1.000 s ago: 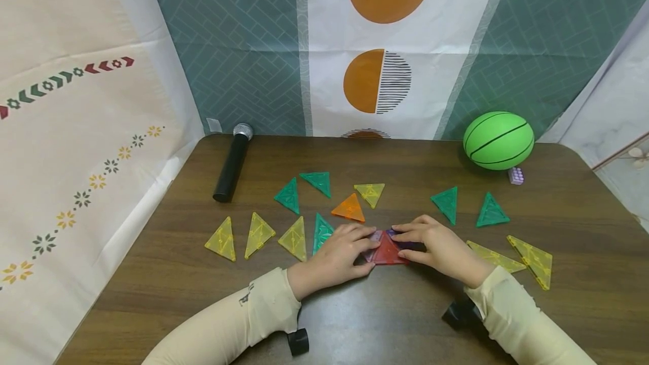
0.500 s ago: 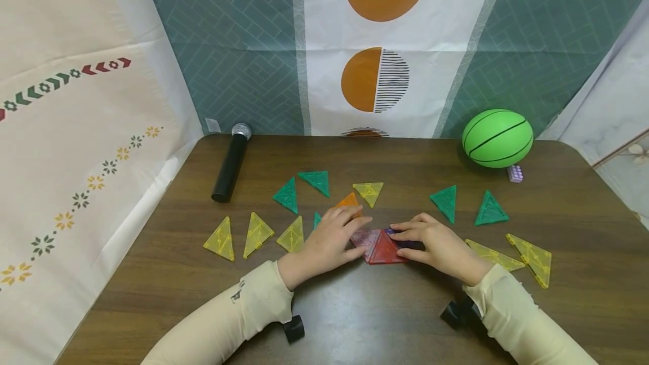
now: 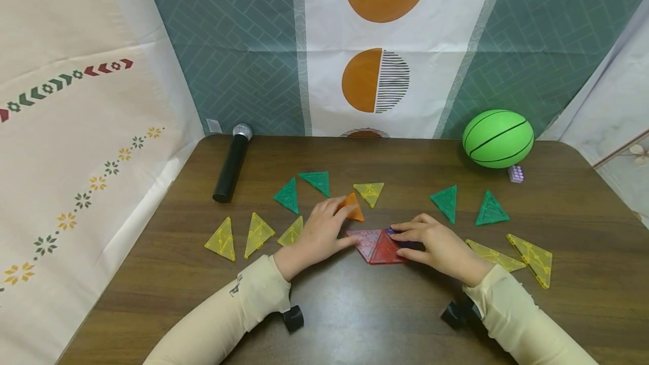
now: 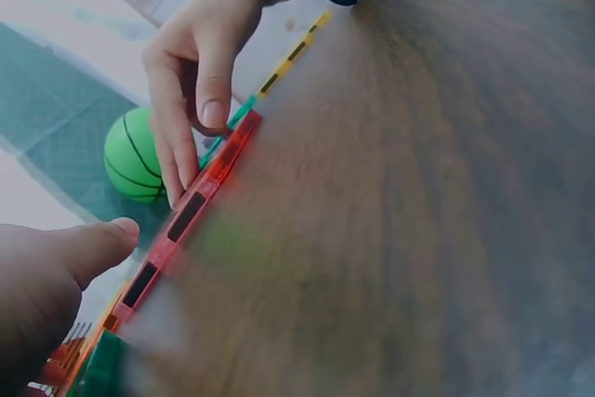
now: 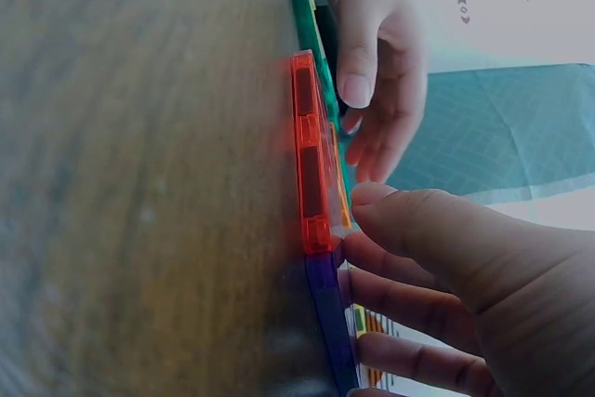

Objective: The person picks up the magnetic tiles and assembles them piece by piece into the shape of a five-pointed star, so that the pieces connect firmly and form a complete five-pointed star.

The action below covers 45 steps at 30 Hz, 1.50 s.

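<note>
At the left, the left grip [image 3: 324, 231] is loosely spread, its fingers over the orange triangle [image 3: 355, 208]; no pinch is seen. That triangle is best drawn away by its edges, so that the pink tile [image 3: 367, 240] under the thumb is not nudged. Rightward, the red triangle [image 3: 386, 251] and blue tile [image 5: 328, 318] are best steadied lightly by the right grip [image 3: 440, 244], relaxed, fingertips resting on the blue tile. In the right wrist view the red-blue join is shown; in the head view it is mostly hidden by fingers.
</note>
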Each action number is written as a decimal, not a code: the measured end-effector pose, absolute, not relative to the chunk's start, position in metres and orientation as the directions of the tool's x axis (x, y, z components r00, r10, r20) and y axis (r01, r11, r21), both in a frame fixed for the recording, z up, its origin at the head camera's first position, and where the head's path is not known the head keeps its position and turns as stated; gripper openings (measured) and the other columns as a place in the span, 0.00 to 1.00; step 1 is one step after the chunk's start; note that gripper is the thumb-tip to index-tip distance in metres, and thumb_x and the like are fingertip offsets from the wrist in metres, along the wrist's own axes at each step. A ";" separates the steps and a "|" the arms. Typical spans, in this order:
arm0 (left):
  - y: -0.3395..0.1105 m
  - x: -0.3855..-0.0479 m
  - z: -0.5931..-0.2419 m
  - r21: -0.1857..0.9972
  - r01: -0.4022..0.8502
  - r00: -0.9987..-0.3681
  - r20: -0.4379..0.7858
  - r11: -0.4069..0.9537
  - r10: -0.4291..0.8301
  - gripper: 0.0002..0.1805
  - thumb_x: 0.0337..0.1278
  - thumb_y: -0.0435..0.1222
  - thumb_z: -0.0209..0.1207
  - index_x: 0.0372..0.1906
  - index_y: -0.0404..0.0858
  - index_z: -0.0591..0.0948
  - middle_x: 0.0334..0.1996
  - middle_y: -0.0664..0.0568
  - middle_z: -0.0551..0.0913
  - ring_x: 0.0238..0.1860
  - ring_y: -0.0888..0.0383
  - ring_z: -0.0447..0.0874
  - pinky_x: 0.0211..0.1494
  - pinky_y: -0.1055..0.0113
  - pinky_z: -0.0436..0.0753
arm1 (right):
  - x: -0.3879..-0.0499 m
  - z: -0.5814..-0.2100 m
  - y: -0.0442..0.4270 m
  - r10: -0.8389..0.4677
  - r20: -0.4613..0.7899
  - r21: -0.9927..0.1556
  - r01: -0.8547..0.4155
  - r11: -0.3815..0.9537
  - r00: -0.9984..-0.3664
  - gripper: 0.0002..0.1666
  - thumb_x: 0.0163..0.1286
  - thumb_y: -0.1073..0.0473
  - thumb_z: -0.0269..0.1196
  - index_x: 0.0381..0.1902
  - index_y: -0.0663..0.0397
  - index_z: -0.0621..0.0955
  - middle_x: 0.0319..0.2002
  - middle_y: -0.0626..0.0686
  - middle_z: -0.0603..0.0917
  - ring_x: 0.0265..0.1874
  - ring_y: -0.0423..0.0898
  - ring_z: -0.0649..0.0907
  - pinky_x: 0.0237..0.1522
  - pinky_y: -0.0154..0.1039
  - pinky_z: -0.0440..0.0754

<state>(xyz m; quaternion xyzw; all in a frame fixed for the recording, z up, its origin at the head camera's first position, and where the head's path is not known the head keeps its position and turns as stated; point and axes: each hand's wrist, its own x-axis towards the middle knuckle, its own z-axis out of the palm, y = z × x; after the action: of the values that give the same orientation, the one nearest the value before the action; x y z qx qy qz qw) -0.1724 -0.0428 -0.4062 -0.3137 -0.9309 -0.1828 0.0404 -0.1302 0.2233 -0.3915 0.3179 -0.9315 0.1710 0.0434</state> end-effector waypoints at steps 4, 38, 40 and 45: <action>-0.043 -0.174 -0.408 0.307 0.579 -0.813 0.149 0.756 0.562 0.39 0.55 0.58 0.61 0.66 0.40 0.71 0.69 0.41 0.67 0.69 0.43 0.64 0.73 0.48 0.62 | -0.130 -0.392 0.223 -0.578 0.188 -0.287 -0.608 0.741 -0.794 0.18 0.62 0.51 0.67 0.50 0.48 0.86 0.55 0.48 0.84 0.46 0.43 0.76 0.43 0.39 0.81; -0.034 -0.163 -0.410 0.185 0.671 -0.740 0.224 0.718 0.634 0.22 0.64 0.46 0.57 0.59 0.40 0.80 0.60 0.44 0.75 0.61 0.49 0.73 0.66 0.53 0.72 | -0.129 -0.390 0.222 -0.580 0.203 -0.283 -0.614 0.736 -0.789 0.18 0.62 0.52 0.67 0.49 0.49 0.86 0.54 0.48 0.84 0.46 0.43 0.76 0.42 0.39 0.81; -0.032 -0.162 -0.410 0.177 0.681 -0.730 0.231 0.710 0.643 0.21 0.65 0.45 0.57 0.58 0.40 0.80 0.60 0.44 0.75 0.60 0.50 0.73 0.66 0.55 0.72 | -0.129 -0.390 0.222 -0.580 0.205 -0.285 -0.615 0.735 -0.788 0.18 0.61 0.52 0.68 0.49 0.49 0.86 0.54 0.48 0.84 0.45 0.43 0.76 0.42 0.39 0.81; -0.030 -0.159 -0.412 0.148 0.694 -0.716 0.245 0.705 0.654 0.19 0.66 0.43 0.55 0.57 0.41 0.81 0.59 0.45 0.76 0.59 0.51 0.73 0.65 0.58 0.73 | -0.129 -0.391 0.222 -0.582 0.210 -0.284 -0.619 0.732 -0.785 0.18 0.61 0.53 0.68 0.49 0.50 0.86 0.54 0.48 0.84 0.45 0.43 0.76 0.42 0.38 0.81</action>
<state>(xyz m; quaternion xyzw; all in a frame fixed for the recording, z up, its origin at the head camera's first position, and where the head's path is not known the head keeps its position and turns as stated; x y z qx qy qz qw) -0.1589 -0.0301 -0.4121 -0.3665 -0.9191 -0.1151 0.0872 -0.1294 0.2216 -0.3914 0.3233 -0.9291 0.1716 0.0535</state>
